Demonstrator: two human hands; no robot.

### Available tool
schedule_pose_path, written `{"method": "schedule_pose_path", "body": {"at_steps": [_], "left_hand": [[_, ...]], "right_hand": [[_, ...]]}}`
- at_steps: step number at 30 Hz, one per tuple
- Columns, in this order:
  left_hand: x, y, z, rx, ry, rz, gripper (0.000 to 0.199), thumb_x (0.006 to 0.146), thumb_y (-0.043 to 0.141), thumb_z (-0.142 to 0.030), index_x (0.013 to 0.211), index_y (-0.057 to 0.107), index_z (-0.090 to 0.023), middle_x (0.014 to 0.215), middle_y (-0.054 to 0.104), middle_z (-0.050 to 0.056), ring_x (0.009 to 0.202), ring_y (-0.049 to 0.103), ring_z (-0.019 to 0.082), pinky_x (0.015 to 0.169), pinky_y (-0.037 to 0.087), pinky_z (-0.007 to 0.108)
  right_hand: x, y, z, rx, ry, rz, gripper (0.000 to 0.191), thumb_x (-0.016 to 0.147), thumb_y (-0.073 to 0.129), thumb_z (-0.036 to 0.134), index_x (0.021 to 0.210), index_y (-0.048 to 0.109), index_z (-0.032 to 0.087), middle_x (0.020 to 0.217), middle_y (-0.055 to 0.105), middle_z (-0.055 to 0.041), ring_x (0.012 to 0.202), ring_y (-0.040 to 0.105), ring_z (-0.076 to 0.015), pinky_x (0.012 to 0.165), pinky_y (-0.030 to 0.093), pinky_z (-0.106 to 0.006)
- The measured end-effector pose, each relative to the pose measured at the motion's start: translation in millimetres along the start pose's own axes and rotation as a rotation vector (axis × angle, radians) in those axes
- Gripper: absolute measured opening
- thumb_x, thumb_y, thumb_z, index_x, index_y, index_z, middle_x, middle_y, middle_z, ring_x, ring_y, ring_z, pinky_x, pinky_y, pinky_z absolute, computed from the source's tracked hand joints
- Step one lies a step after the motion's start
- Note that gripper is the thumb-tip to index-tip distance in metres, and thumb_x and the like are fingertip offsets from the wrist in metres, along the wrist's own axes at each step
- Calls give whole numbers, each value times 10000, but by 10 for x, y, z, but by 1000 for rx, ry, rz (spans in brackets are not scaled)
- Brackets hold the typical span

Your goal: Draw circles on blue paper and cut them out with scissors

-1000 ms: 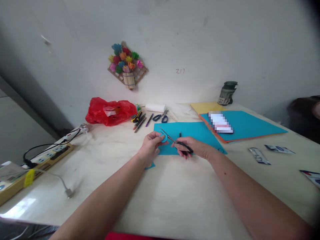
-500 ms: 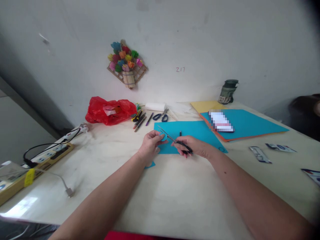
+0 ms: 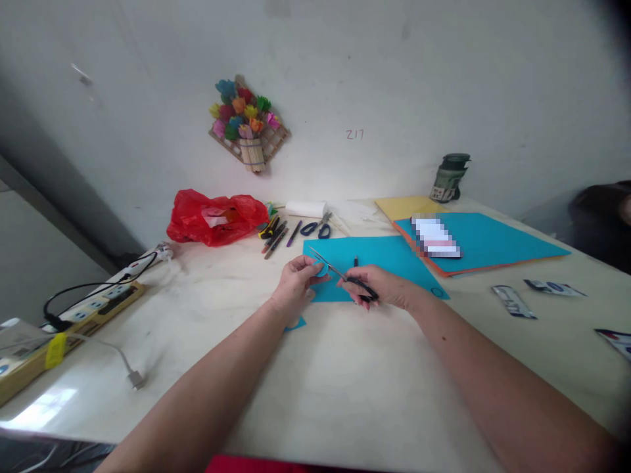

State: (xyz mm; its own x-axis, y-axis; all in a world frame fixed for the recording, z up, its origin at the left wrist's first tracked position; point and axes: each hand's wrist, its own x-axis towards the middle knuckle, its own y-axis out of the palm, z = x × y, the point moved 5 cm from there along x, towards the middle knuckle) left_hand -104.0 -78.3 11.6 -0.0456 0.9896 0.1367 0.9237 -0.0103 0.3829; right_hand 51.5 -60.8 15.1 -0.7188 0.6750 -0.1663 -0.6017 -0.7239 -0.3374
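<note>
Between the thumb and fingers of my left hand (image 3: 298,278) is a small rounded piece of blue paper (image 3: 322,269). My right hand (image 3: 375,286) grips the black handles of a pair of scissors (image 3: 361,288), and its blades lie against the paper piece, pointing up and left. Both hands are over a blue sheet (image 3: 384,253) lying on the table. A small circle is drawn near that sheet's right corner, and a dark pen (image 3: 355,261) lies on it behind my right hand. A blue paper scrap (image 3: 297,324) rests under my left wrist.
Pens (image 3: 277,243), dark-blue-handled scissors (image 3: 316,228) and a red plastic bag (image 3: 217,217) lie at the back. To the right are stacked coloured sheets (image 3: 503,240), a phone (image 3: 436,236), a bottle (image 3: 449,177) and small packets (image 3: 513,302). A power strip (image 3: 98,305) with cables runs along the left.
The view has shifted very slightly. Both hands keep nearly the same position, with the scissors still at the blue paper piece.
</note>
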Motion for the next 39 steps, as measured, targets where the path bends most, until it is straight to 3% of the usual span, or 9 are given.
{"method": "schedule_pose_path", "body": {"at_steps": [13, 22, 39], "left_hand": [[-9, -17, 12, 9, -44, -10, 176, 627, 676, -217, 667, 517, -154, 636, 582, -10, 608, 602, 133, 529, 466, 221], [-4, -24, 25, 12, -64, -9, 193, 616, 684, -233, 670, 517, -154, 661, 602, 8, 625, 609, 148, 515, 464, 222], [9, -40, 43, 8, -62, -33, 200, 606, 690, -231, 666, 514, -157, 655, 601, 4, 629, 610, 152, 535, 474, 236]], "right_hand": [[-29, 19, 99, 34, -44, -4, 175, 723, 498, 248, 841, 543, 126, 510, 509, 28, 390, 464, -59, 315, 282, -154], [-33, 18, 40, -24, -12, 8, 245, 743, 495, 387, 795, 546, 154, 563, 553, 10, 401, 491, -63, 310, 250, -164], [-22, 13, 28, -12, -34, 6, 215, 767, 448, 335, 773, 550, 146, 562, 554, 3, 405, 490, -60, 317, 244, -164]]}}
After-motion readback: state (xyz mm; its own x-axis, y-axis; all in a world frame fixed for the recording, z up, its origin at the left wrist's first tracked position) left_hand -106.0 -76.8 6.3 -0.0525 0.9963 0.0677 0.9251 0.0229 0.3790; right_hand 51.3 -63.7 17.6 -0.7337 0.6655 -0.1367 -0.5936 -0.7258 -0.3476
